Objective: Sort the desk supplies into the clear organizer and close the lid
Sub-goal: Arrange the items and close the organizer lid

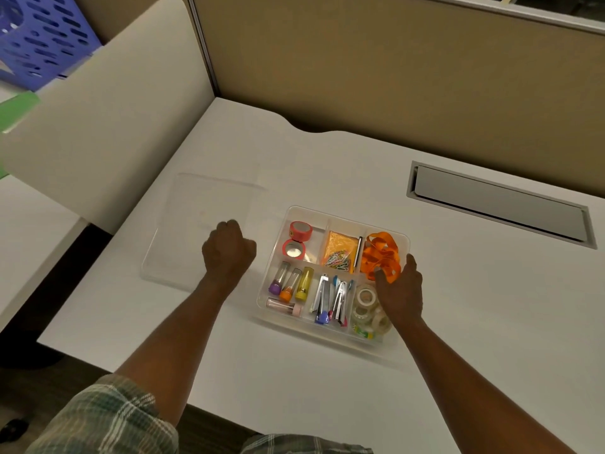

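The left hand (229, 247), centre-left, grips the flat clear plastic lid (183, 231), likely to lift it; the right hand (401, 290), fingers extended, flattens orange ribbon (381, 252) inside the clear divided organizer (347, 213).

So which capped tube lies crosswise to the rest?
The pink-capped tube, sideways at the near end; the purple-capped tube, orange-capped tube and yellow-capped tube lie parallel.

Clear organizer (343, 213), uncovered, toward tabletop's front edge; compartments filled with washi tape rolls (300, 231), paper clips (339, 259), orange ribbon (381, 253), capped tubes (289, 280), silver tools (330, 298), clear tape rolls (365, 298). Clear lid (196, 204) flat just beside, toward left edge.
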`<state>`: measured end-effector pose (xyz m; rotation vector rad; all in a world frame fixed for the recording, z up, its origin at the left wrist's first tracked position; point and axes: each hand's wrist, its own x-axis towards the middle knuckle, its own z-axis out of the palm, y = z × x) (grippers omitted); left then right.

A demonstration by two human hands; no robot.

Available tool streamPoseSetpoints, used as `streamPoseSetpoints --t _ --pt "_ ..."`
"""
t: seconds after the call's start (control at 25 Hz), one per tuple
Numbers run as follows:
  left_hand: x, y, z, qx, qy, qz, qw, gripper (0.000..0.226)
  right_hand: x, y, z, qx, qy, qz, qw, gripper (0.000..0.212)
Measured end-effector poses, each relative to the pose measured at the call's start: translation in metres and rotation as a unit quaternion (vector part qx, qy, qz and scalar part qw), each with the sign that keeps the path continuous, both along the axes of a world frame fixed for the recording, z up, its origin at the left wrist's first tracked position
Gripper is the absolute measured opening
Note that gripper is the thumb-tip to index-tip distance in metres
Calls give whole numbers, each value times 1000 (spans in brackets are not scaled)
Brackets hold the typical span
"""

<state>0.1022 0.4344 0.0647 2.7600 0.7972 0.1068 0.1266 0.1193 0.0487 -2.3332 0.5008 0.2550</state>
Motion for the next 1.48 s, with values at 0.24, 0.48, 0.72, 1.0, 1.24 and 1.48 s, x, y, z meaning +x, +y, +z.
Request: streamPoseSetpoints --t 0.24,0.48,0.72,1.0,1.24,1.48 --pt "29 0 110 54 -159 -29 985 10 6 6 9 -14 4 -14 1000 79" --pt "13 -45 183 -14 -294 -95 951 19 16 30 35 -3 -110 43 993 73" --pt "3 -82 197 -160 -376 -122 904 19 30 50 67 227 -44 -35 972 63" --pt "1 -86 145 -454 -324 -60 828 42 45 10 80 443 27 -174 879 40" --pt "-18 -79 61 -340 -153 -18 928 11 5 -14 39 145 -46 -155 976 21" --pt "-51 -83 4 -144 -22 -26 989 10 -62 -18 -2 75 -23 -77 994 33"
